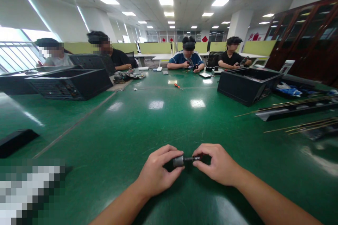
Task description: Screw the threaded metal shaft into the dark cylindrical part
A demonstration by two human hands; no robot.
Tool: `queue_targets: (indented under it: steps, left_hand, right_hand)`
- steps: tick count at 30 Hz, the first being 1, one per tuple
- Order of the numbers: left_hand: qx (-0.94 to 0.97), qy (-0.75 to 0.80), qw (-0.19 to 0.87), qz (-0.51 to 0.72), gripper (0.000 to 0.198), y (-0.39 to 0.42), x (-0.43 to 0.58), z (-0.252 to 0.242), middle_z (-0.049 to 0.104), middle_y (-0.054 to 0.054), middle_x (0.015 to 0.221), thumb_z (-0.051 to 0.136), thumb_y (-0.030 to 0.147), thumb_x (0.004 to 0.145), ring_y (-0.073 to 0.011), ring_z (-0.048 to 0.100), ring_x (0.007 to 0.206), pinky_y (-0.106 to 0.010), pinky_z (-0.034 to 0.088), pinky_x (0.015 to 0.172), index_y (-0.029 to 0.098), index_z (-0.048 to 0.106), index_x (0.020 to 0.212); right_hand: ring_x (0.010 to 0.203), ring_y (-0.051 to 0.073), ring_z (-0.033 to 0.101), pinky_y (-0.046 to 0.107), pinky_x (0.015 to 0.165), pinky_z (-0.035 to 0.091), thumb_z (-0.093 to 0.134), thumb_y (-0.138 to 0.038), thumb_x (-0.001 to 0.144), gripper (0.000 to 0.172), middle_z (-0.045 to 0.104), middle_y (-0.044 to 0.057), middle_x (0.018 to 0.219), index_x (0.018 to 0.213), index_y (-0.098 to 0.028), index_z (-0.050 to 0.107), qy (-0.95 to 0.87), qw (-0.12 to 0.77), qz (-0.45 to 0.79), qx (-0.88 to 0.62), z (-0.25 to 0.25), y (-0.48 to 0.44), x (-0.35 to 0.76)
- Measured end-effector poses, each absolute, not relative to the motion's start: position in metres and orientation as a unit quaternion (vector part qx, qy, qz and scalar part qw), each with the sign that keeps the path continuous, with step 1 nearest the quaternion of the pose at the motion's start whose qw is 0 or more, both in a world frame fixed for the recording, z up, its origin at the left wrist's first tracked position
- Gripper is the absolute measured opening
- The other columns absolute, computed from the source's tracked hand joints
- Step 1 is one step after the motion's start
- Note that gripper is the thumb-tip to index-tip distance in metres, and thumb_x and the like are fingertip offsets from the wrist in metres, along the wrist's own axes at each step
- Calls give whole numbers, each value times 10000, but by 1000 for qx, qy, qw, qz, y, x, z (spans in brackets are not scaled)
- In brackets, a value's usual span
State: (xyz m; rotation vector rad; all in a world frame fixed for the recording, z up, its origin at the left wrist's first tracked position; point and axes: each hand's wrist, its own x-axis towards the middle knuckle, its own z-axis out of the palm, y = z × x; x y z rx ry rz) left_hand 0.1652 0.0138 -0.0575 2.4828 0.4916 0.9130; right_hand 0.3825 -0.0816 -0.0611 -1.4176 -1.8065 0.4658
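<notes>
Near the front of the green table (148,126), a short grey metal cylinder (178,162) is pinched between the thumb and fingers of my left hand (160,168). From its right end a thin dark shaft (188,159) sticks out, ridged like a thread or a spring. My right hand (218,163) has thumb and forefinger closed on the shaft's bright far tip. The piece lies roughly level between both hands, just over or on the tabletop; which one I cannot tell. Fingertips cover part of each end.
A red screwdriver (178,86) lies mid-table. Black computer cases stand left (71,82) and right (245,86). Thin brass-coloured rods (314,124) and a metal channel (287,110) lie on the right, a black block (18,140) on the left. Several people sit across the table.
</notes>
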Motion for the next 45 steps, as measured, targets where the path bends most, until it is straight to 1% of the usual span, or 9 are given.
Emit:
queue_targets:
  steps: [6, 25, 31, 34, 37, 39, 42, 45]
  left_hand:
    - [897, 179, 219, 339, 295, 15, 164, -57, 711, -54, 952, 721, 158, 783, -163, 685, 841, -286, 566, 768, 224, 714, 1070]
    - [897, 190, 191, 351, 314, 21, 160, -59, 708, -48, 997, 731, 160, 789, -168, 685, 891, -287, 565, 805, 234, 705, 1093]
    - [896, 196, 199, 347, 309, 23, 162, -60, 709, -52, 1018, 716, 161, 807, -176, 686, 918, -298, 564, 824, 239, 701, 1106]
    - [895, 204, 198, 343, 301, 25, 161, -61, 709, -55, 1041, 716, 171, 815, -184, 676, 942, -317, 559, 845, 241, 694, 1108]
    - [897, 220, 173, 343, 282, 29, 160, -61, 715, -52, 1035, 721, 204, 820, -209, 651, 987, -376, 536, 905, 244, 687, 1097]
    - [891, 246, 170, 341, 268, 32, 161, -60, 717, -51, 1025, 714, 234, 827, -223, 642, 998, -400, 526, 914, 245, 680, 1093]
    - [864, 317, 201, 335, 271, 38, 161, -61, 712, -59, 1052, 683, 295, 844, -233, 657, 996, -413, 526, 912, 235, 652, 1107]
    - [810, 378, 279, 351, 334, 48, 153, -62, 709, -81, 1107, 617, 386, 878, -236, 678, 1034, -423, 518, 966, 205, 564, 1153]
  right_hand:
    - [783, 180, 657, 295, 735, 477, 695, -170, 812, 90, 717, 14, 836, 891, -208, 714, -707, 386, 174, -567, -60, -81, 384]
    - [784, 172, 658, 287, 743, 476, 700, -184, 817, 86, 719, 10, 840, 899, -202, 718, -697, 391, 167, -577, -59, -80, 388]
    - [784, 169, 659, 282, 743, 475, 698, -173, 813, 86, 719, 8, 840, 892, -203, 718, -697, 393, 164, -577, -60, -80, 389]
    - [789, 174, 659, 288, 751, 477, 699, -177, 813, 84, 717, 11, 840, 890, -204, 719, -694, 391, 160, -583, -61, -80, 391]
    - [796, 178, 660, 294, 762, 481, 701, -182, 813, 90, 719, 17, 848, 898, -201, 721, -691, 391, 159, -586, -60, -80, 391]
    - [799, 178, 660, 295, 765, 484, 701, -187, 814, 95, 719, 20, 855, 906, -201, 723, -694, 389, 163, -584, -60, -80, 391]
    - [802, 176, 658, 293, 768, 486, 699, -194, 816, 95, 718, 20, 857, 907, -200, 724, -699, 385, 169, -578, -61, -80, 390]
    - [802, 171, 656, 287, 769, 485, 701, -192, 814, 94, 717, 17, 854, 906, -198, 722, -700, 388, 172, -574, -62, -80, 389]
